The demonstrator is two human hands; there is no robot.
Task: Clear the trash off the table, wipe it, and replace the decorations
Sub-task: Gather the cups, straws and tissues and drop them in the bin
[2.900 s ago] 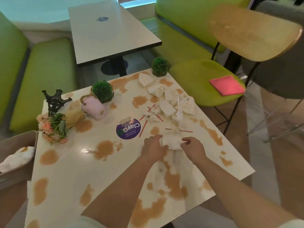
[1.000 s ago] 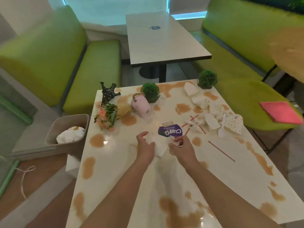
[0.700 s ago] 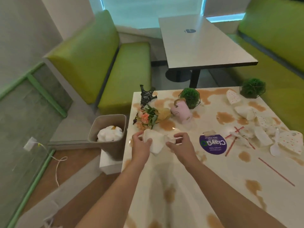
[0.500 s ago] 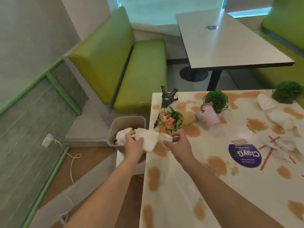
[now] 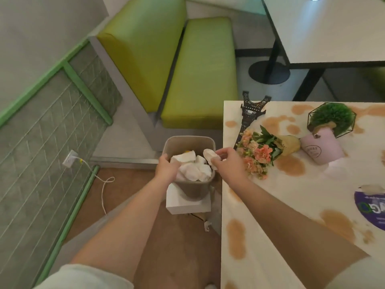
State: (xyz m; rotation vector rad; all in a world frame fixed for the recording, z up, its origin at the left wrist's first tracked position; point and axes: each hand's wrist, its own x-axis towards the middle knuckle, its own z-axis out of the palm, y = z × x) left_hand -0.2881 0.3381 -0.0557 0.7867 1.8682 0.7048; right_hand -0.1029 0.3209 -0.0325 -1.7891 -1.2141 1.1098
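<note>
Crumpled napkin point(image 5: 210, 156) pinched in right hand point(image 5: 228, 163), over bin point(image 5: 192, 188) at frame centre. Left hand point(image 5: 167, 170) gripping white paper point(image 5: 184, 158) inside bin. Purple sticker point(image 5: 373, 207) at right edge of stained tabletop point(image 5: 291, 205), lettering cut off, unreadable. Pink pot point(image 5: 321, 149) label too small to read.

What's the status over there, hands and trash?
Left hand over bin, on white paper. Right hand pinching crumpled napkin above rim. Nothing in the way.
</note>
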